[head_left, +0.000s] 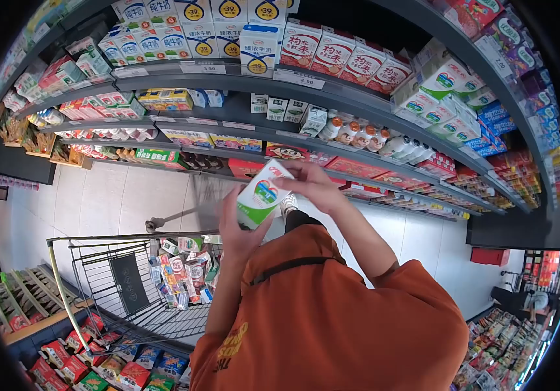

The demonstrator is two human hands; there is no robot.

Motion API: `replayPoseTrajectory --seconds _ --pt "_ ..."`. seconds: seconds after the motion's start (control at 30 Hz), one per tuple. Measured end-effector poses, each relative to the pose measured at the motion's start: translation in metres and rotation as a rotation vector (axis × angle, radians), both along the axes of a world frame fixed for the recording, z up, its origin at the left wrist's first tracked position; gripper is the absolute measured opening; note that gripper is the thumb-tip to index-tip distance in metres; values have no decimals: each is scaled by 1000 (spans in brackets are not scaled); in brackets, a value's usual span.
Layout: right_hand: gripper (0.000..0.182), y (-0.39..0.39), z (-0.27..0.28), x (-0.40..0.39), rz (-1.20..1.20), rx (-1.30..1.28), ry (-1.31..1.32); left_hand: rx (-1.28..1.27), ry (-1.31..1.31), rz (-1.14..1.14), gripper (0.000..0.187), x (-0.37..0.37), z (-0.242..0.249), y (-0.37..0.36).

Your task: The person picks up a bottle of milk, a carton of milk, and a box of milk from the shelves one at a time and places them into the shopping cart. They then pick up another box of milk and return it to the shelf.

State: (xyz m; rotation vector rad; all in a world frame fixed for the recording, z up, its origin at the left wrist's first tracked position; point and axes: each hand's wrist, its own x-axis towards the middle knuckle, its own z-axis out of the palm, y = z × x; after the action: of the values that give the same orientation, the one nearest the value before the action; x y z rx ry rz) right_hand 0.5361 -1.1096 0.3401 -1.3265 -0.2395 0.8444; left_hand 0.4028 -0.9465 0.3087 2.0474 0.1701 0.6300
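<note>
A white and green milk carton (264, 194) with a heart-shaped picture is tilted in front of my chest, between both hands. My left hand (239, 225) wraps round its lower left side. Across its upper right edge, the fingers of my right hand (307, 185) grip the carton near the top. Cartons of similar look (445, 81) stand on the shelf to the right.
Ahead runs a curved dark shelf (228, 79) with milk cartons, red drink boxes (334, 52) and bottles (354, 134). A wire shopping cart (91, 260) holding mixed packages (185, 274) stands at my left. Bagged snacks (133, 376) lie behind it.
</note>
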Motion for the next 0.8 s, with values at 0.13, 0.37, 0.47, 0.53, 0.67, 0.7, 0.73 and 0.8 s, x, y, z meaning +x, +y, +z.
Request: replayPoseTrajectory --seconds 0.13,0.37,0.47,0.53,0.67,0.7,0.73,0.8 --pt "43 -23 15 -2 -149 -32 -12 31 -27 -63 80 9 18 -16" --pt "47 -56 32 -21 -293 -11 -81 10 -168 -183 79 23 33 -36" --pt "45 -66 33 -26 -309 -35 -107 -4 -113 -223 81 23 27 -44" --pt "46 -78 36 -21 -307 -27 -144 -29 -71 -268 85 25 27 -50" --pt "51 -120 65 -1 -339 -61 -211 -45 64 -30 74 -4 -37 -10" --pt "52 -136 74 6 -353 -102 -225 -124 164 173 73 -19 -68 2" --pt "52 -154 78 13 -374 -1 -344 16 366 382 78 -36 -106 22" --pt "52 -192 96 24 -428 6 -461 368 795 549 84 -75 -197 54"
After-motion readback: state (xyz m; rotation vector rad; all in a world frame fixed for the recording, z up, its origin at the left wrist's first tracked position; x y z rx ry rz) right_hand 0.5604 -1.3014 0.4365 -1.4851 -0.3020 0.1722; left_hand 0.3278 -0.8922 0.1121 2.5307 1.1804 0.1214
